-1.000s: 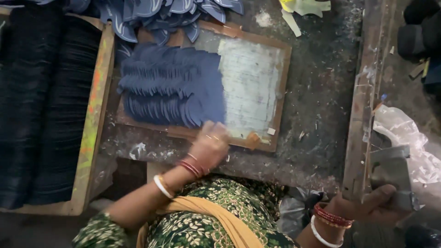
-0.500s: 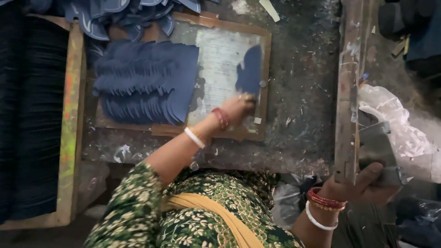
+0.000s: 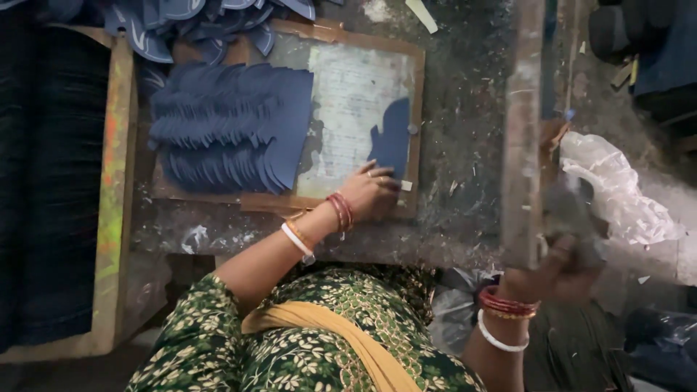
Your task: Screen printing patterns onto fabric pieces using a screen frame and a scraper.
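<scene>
Two hands: left [image 3: 370, 192] flat on curved navy cutout [image 3: 392, 141], right [image 3: 563, 265] around blurred grey tool [image 3: 570, 214].

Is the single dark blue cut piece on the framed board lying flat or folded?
Flat: the dark blue cut piece lies spread on the framed board, left hand pressing its lower edge.

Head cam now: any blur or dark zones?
Head view: right hand and the grey tool it grips are motion-blurred; left hand on the blue cut piece is sharper; dark stacks at left lose detail in shadow.
</scene>
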